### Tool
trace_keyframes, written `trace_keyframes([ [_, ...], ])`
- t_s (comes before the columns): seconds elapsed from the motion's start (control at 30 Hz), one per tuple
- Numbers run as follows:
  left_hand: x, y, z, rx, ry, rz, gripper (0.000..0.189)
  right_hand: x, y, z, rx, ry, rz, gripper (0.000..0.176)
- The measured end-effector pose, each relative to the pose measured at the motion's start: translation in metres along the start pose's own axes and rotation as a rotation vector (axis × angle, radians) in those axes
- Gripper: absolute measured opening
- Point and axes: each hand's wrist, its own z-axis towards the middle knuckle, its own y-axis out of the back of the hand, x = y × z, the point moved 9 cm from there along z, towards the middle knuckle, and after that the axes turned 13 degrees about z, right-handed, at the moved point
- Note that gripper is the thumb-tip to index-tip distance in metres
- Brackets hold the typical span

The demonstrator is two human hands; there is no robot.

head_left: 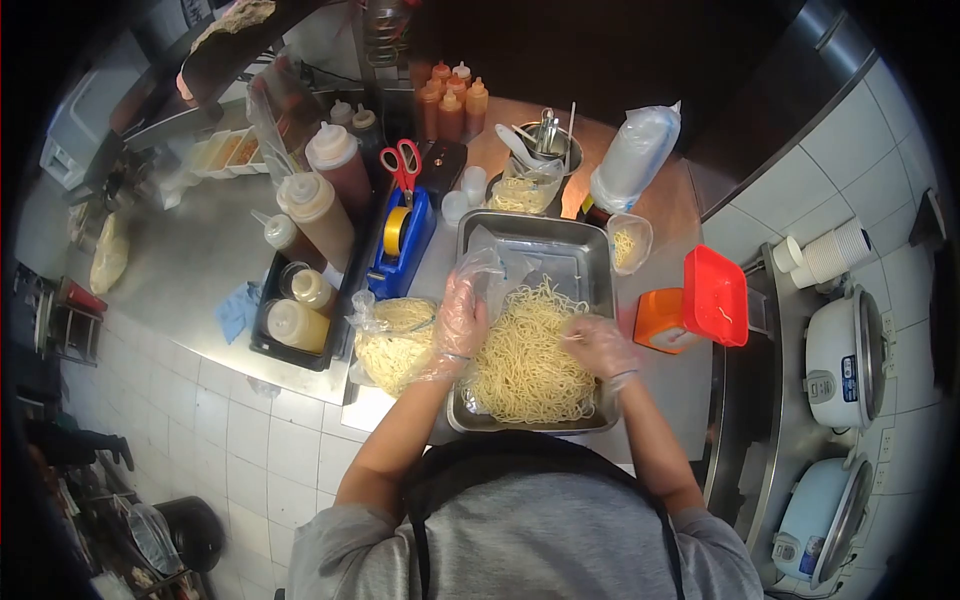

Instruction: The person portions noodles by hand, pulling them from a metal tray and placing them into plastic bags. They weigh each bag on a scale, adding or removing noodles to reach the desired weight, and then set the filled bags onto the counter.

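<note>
A deep metal tray (535,222) in front of me holds a large heap of pale yellow noodles (530,365). My left hand (462,325), in a clear plastic glove, is over the tray's left side, its fingers closed on a clear plastic bag (488,262). Over the right part of the heap is my right hand (607,350), also gloved, with its fingers bent together around a few noodles; the fingertips are slightly blurred. Bagged noodles (392,350) lie just left of the tray, against my left wrist.
Left of the tray stand a blue tape dispenser (402,240), red scissors (403,165) and a black bin (262,345) with sauce bottles. Behind it is a metal pot (560,150) with utensils. An orange container (662,318) with a red lid (716,297) sits at the right.
</note>
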Motion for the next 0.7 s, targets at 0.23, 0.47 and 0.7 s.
trace_keyframes([
  [0.23, 0.002, -0.005, 0.001, 0.049, 0.082, -0.004, 0.043, 0.029, 0.046, 0.013, -0.09, 0.078, -0.193, 0.02],
  [0.47, -0.004, 0.002, 0.001, 0.003, 0.057, 0.031, 0.042, -0.001, -0.078, 0.087, 0.073, 0.13, -0.366, 0.016],
  [0.7, -0.002, 0.001, 0.002, 0.042, 0.091, -0.023, 0.036, -0.039, -0.066, 0.097, 0.13, -0.026, -0.297, 0.019],
])
